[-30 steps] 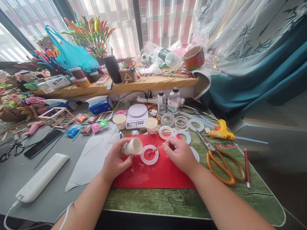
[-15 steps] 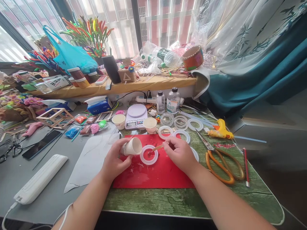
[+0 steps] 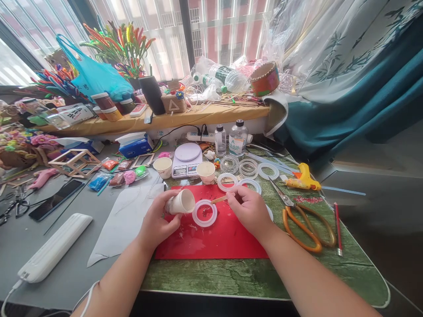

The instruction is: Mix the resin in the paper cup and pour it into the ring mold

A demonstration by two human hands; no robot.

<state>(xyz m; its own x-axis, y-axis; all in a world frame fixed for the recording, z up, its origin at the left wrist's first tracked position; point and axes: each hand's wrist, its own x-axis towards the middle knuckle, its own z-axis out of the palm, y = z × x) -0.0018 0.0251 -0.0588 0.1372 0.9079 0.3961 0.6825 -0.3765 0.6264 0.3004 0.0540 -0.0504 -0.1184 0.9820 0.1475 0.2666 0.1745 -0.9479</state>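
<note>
A white paper cup [image 3: 184, 201] is tilted to the right in my left hand [image 3: 161, 218], its mouth beside a ring mould. My right hand [image 3: 248, 208] pinches a thin wooden stick [image 3: 219, 199], whose tip is over the upper right rim of that mould. The translucent white ring mould [image 3: 195, 215] lies on a red sheet [image 3: 211, 246], with small dark reddish bits at its centre. More ring moulds [image 3: 227, 175] rest behind my right hand, one partly hidden by it.
Two paper cups [image 3: 163, 162] flank a white scale [image 3: 187, 154] at the back. Bottles [image 3: 238, 140] stand behind clear rings. Large scissors [image 3: 302, 220], a yellow glue gun [image 3: 307, 177] and a red pencil [image 3: 337, 229] lie right. A white power strip [image 3: 55, 246] lies left.
My right hand has lifted the stick's tip from the mould's centre up to its upper right rim. My left hand holds the tilted cup much as before.
</note>
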